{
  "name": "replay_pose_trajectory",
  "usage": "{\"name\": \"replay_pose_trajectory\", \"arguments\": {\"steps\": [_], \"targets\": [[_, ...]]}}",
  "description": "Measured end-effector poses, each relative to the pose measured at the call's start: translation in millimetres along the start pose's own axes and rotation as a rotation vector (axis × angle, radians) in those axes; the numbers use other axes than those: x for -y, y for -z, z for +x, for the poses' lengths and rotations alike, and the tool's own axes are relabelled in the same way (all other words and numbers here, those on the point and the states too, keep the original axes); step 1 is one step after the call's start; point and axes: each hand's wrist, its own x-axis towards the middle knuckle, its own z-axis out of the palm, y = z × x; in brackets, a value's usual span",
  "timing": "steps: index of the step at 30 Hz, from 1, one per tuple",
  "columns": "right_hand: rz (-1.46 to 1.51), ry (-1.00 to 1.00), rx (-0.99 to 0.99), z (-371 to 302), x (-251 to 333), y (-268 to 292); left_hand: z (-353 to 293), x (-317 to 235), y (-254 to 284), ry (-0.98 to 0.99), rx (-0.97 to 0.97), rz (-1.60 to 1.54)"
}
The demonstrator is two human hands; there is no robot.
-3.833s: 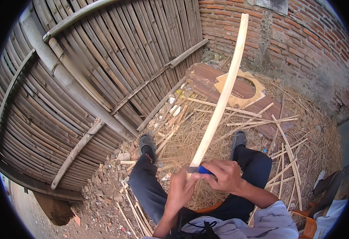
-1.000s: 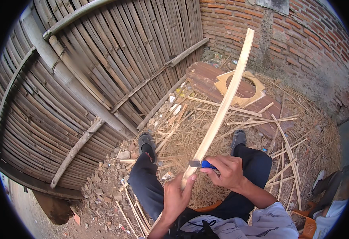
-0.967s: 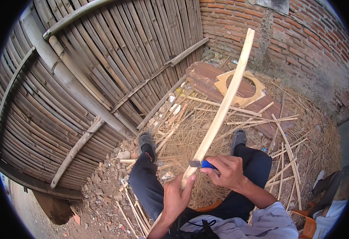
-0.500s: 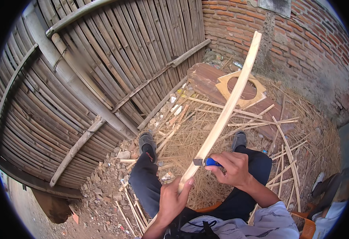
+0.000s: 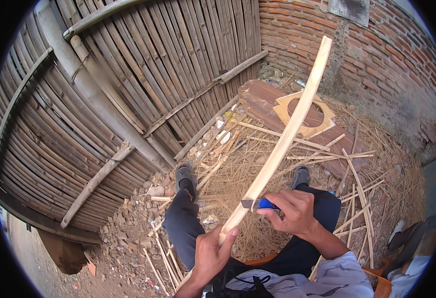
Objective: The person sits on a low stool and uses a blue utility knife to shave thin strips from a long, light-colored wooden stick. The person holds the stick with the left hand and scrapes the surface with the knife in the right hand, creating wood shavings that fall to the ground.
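Observation:
A long pale wooden strip (image 5: 287,136) slants up and away from my lap toward the brick wall. Its lower part is gripped by my left hand (image 5: 213,253), thumb lying along the edge. My right hand (image 5: 293,211) is closed around the blue handle of a knife (image 5: 266,204). The short, broad grey blade lies against the strip's right edge, a little above my left hand. A small sliver shows by the blade. Most of the handle is hidden in my fingers.
Thin strips (image 5: 359,191) and shavings (image 5: 258,233) litter the ground between and around my feet. Beyond lie a brown board (image 5: 260,99) and a wooden piece with a round hole (image 5: 282,110). A bamboo wall (image 5: 178,64) stands left; another person's leg (image 5: 407,238) shows at right.
The whole view has shifted slightly. Both hands keep their grips, and the blade stays at nearly the same place on the strip, with a small sliver now visible by it.

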Motion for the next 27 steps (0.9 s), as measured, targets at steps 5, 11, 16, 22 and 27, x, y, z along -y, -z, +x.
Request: {"name": "replay_pose_trajectory", "arguments": {"steps": [5,11,16,22,27], "targets": [[-0.029,-0.019,-0.025,0,-3,6,0,1,1,-0.007,0.021,0.005],[-0.107,-0.577,-0.287,30,-67,50,-30,16,7,0.103,0.085,0.029],[0.032,-0.502,-0.143,11,-67,39,-26,30,5,0.120,0.063,0.084],[0.153,-0.215,0.024,-16,-33,1,-7,21,0,0.085,0.034,0.016],[0.188,-0.051,0.044,-24,-16,-12,-3,32,-14,0.120,0.144,-0.236]]}}
